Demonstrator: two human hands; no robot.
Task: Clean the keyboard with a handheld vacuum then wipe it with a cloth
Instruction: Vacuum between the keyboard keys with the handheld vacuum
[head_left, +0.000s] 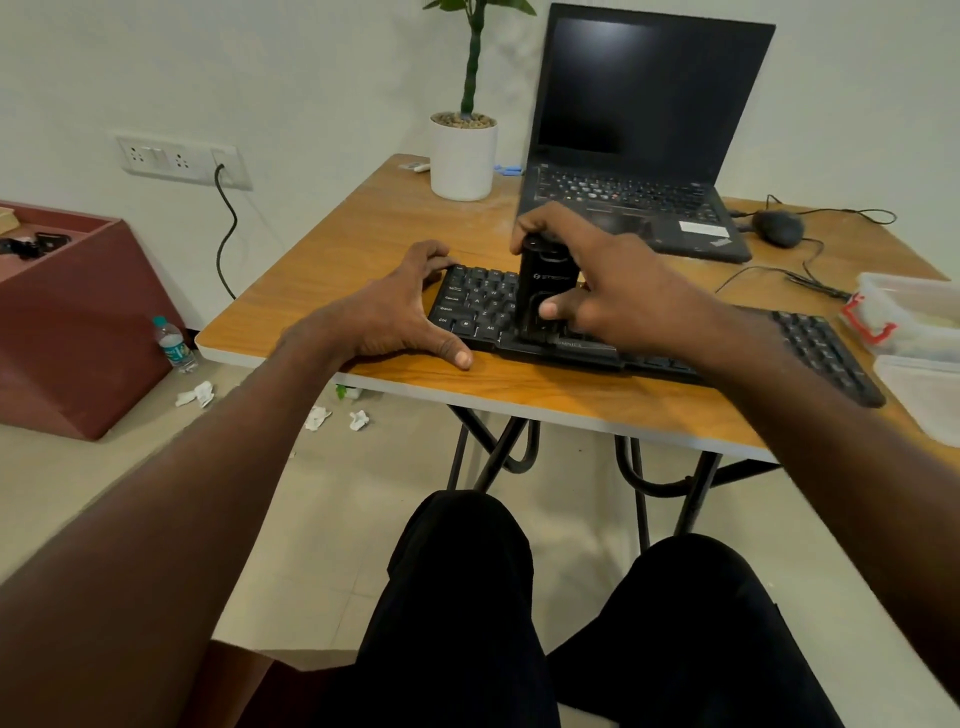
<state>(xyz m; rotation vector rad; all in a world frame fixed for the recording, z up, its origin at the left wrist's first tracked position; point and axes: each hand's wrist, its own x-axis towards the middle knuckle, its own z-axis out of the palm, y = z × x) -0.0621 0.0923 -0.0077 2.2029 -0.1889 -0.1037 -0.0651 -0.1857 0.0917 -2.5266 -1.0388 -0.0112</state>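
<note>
1. The right hand (597, 270) grasps the handheld vacuum (543, 291). The fingers curl over its top and the thumb presses on its near face. The vacuum stands upright, and its lower end is on the keys in the left half of the keyboard (649, 343).

2. The left hand (405, 306) holds nothing. Its fingers are spread, the fingertips touch the far left corner of the keyboard and the thumb lies on the table (363, 228) at the near left corner. It looks like it steadies the board.

3. The keyboard lies under both hands, near the front edge of the table. Its long axis runs from left and far to right and near. So I judge that the next sweep goes along this axis, to the right, where most of the keys are not yet under the nozzle. The right hand is the nearer one for this.

4. Room for moving: the right end of the keyboard is close to the plastic containers (914, 317), and the laptop (639, 156) stands just behind the vacuum. The mouse (778, 227) and its cable are far right. The left side has open wood.

5. I do not see a cloth on the table with certainty.
</note>
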